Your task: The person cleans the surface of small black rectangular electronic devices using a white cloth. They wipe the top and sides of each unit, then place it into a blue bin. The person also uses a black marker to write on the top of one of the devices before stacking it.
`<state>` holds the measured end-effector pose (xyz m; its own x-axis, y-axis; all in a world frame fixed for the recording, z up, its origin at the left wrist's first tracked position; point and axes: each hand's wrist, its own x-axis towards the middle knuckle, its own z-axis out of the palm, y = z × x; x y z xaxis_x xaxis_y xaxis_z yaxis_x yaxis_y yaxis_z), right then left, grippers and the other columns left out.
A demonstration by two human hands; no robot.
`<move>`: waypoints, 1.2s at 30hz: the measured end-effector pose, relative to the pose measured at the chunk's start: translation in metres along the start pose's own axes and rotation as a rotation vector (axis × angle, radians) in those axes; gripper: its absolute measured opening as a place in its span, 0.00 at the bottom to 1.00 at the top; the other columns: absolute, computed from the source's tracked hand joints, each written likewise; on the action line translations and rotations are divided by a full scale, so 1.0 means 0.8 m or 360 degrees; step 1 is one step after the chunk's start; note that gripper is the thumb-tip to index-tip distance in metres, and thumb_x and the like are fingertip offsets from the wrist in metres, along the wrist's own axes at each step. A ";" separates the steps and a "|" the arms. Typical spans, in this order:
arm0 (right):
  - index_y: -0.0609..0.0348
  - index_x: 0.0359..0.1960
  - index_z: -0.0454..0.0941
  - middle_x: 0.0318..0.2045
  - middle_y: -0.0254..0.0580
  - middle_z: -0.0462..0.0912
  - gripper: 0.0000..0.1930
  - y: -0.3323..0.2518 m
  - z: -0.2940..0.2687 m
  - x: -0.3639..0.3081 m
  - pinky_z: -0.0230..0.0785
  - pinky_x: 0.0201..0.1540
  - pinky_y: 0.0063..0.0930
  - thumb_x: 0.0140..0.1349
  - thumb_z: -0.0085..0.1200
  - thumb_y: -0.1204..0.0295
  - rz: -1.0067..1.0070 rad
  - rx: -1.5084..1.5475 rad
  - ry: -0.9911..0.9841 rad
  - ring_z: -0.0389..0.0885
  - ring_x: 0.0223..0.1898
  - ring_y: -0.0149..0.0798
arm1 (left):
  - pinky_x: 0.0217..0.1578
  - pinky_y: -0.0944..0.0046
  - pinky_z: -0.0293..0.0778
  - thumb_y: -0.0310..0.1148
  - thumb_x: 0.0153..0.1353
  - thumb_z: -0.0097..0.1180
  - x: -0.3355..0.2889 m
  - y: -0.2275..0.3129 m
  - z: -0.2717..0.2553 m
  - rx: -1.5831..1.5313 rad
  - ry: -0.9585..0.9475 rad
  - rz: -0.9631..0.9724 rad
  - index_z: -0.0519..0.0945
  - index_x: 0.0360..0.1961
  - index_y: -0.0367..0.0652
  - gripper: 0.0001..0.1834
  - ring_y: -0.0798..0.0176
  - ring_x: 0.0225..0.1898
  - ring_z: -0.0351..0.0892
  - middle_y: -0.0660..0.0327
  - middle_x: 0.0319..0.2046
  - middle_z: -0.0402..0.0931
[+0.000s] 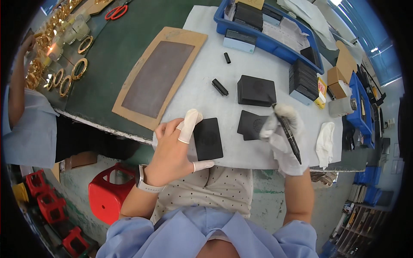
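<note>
At the near edge of the white-covered table [202,86], the person's left hand [167,152] is spreading its thumb and forefinger wide, both wearing pale finger covers [187,127], about the left side of a black card [210,139] with a faint round mark; whether they are pinching it, I cannot tell. The right hand [282,144], in a white glove, is closing its fingers around a black marker [288,134], whose upper end is pointing toward the lower right corner of a black block [255,89]. Between the hands, more black cards [247,124] are lying overlapped, partly hidden by the glove. Beyond them, a loose black cap [220,87] and a smaller black piece [227,58] are lying apart. Farther right, a black stack [303,79] is standing beside a blue tray [275,44], and a white cloth item [325,144] is lying near the edge. To the left, a brown sheet [158,79] is resting on cardboard [121,103], and past it gold rings [79,69] and red scissors [116,12] are lying on the green surface [129,32]
</note>
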<state>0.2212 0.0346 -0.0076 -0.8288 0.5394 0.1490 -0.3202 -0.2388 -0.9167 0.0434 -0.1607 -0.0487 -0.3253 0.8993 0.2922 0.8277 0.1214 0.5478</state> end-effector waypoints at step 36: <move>0.60 0.61 0.64 0.41 0.49 0.80 0.24 0.065 0.051 -0.017 0.75 0.39 0.29 0.61 0.49 0.82 0.0297 -0.0831 -0.0702 0.82 0.35 0.38 | 0.61 0.51 0.53 0.28 0.28 0.76 0.008 -0.042 -0.037 -0.0125 -0.0559 -0.0037 0.54 0.71 0.42 0.64 0.47 0.63 0.62 0.51 0.61 0.68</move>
<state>0.1967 -0.0181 -0.0416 -0.9924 0.1232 0.0071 0.0156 0.1826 -0.9831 -0.0004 -0.1717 -0.0419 -0.1555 0.9878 -0.0005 0.7800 0.1231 0.6135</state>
